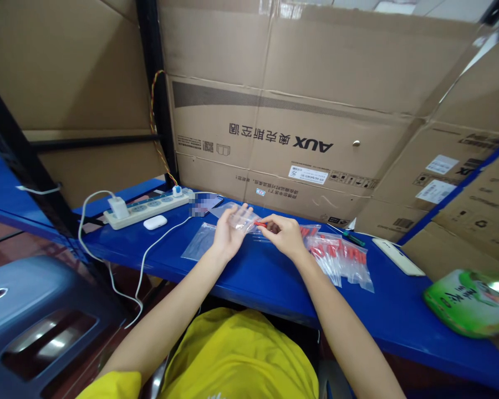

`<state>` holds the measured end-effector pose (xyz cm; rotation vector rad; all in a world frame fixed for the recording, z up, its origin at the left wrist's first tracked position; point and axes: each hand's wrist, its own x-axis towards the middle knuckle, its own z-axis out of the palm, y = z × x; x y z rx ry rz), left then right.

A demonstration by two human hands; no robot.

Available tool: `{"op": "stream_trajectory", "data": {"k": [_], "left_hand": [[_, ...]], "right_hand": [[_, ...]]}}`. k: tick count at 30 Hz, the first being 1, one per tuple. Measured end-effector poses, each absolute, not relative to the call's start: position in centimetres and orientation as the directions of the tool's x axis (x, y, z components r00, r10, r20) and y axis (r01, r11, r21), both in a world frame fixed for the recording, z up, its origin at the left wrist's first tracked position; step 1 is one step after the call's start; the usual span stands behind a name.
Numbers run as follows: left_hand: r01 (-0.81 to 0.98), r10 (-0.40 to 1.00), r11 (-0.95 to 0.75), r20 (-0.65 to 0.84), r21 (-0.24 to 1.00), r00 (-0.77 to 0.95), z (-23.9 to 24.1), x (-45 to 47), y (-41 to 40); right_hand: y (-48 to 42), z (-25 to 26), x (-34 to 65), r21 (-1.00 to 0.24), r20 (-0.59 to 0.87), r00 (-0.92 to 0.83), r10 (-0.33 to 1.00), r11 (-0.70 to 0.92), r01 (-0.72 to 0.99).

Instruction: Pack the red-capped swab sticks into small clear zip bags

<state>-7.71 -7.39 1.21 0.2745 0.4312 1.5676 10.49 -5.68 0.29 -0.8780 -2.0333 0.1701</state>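
My left hand (229, 230) is closed on a clear plastic bag (242, 219), holding it above the blue table. Between the fingertips of my right hand (283, 234) is a small red piece (259, 224), right at the bag's edge; its exact kind is too small to tell. A flat clear bag (199, 241) lies on the table left of my left wrist. Beside my right wrist is a spread of several clear bags with red pieces inside (336, 255), overlapping one another.
A white power strip (149, 208) with a plugged charger and cable stands at the left, near a white earbud case (155, 222) and a phone (205, 205). On the right are a green-handled screwdriver (352, 239), a white flat panel (398, 256) and a green package (469, 303). Cardboard (299, 111) walls the back.
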Motion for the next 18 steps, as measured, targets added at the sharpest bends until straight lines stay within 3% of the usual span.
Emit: {"op": "stream_trajectory", "data": {"k": [11, 18], "left_hand": [[-0.892, 0.998, 0.056, -0.032, 0.448, 0.047, 1.2, -7.4, -7.6], [-0.861, 0.989, 0.139, -0.026, 0.489, 0.145, 1.2, -6.9, -7.8]], "right_hand": [[-6.8, -0.4, 8.6, -0.298, 0.739, -0.443, 0.507, 0.837, 0.46], [-6.7, -0.9, 8.3, -0.315, 0.756, -0.331, 0.564, 0.757, 0.572]]}}
